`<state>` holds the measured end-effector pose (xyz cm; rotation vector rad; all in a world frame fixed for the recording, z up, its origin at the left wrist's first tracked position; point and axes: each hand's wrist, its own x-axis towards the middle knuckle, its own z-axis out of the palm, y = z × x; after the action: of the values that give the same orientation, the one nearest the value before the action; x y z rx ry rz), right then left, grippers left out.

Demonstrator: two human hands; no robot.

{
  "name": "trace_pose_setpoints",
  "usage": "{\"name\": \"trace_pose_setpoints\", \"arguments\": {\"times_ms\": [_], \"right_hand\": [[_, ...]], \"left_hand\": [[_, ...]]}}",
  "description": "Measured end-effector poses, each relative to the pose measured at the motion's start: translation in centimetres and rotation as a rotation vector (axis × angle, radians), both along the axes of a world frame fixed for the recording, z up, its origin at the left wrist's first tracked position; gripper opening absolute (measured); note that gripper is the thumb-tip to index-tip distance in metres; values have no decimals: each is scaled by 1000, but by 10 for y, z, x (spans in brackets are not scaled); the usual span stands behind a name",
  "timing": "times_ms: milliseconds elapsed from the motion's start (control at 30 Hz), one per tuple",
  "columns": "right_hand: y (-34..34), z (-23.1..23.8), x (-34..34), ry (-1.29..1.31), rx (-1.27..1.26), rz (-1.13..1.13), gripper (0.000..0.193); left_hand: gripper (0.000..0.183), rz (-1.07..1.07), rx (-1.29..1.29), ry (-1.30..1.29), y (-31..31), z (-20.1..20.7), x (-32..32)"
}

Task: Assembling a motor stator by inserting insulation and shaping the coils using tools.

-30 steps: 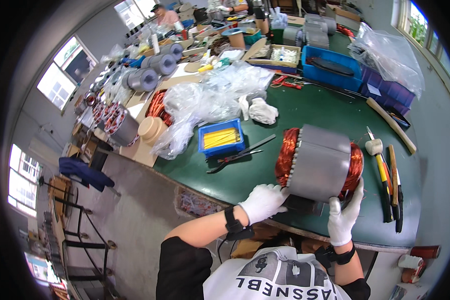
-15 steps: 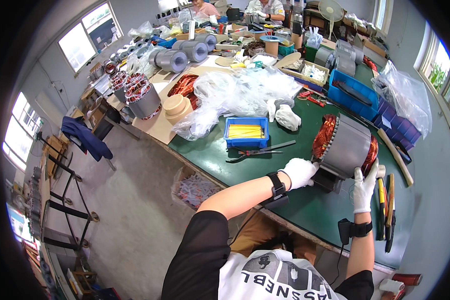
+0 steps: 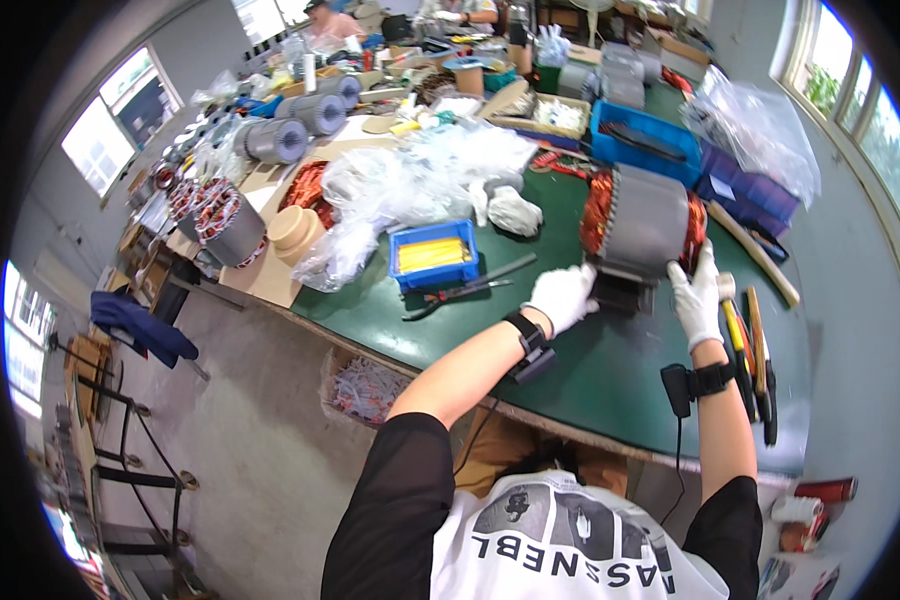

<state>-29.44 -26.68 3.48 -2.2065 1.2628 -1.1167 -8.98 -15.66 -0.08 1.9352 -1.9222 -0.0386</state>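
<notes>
A grey motor stator point(image 3: 645, 220) with copper windings bulging from both ends lies on its side on a dark stand point(image 3: 622, 292) on the green table. My left hand point(image 3: 562, 298), in a white glove, grips its lower left rim with the fingers drawn together, though blur softens the fingertips. At the opposite end, my gloved right hand point(image 3: 697, 300) holds the stator by its lower right edge, thumb on the rim and fingers up against the winding. The undersides of both grips are hidden.
Right of my right hand lie hammers and yellow-handled tools point(image 3: 745, 340). A blue tray of yellow strips point(image 3: 434, 255), pliers point(image 3: 450, 297) and clear plastic bags point(image 3: 410, 180) occupy the left. Behind the stator sits a blue bin point(image 3: 645, 145). Two people work across the table.
The view has shifted, so the whole scene sits further left and higher. Relative to the stator, my left hand is slightly lower and my right hand slightly higher.
</notes>
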Motion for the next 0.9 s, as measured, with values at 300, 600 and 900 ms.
{"name": "trace_pose_setpoints", "arguments": {"times_ms": [300,600,900], "right_hand": [[121,-48,-102,613,-198,173,60],[124,-44,-135,635,-106,123,52],[132,-34,-133,767,114,152,62]], "left_hand": [[58,-136,68,-241,87,-15,34],[55,-274,76,-271,137,-12,63],[56,-297,248,-128,137,-1,67]]}}
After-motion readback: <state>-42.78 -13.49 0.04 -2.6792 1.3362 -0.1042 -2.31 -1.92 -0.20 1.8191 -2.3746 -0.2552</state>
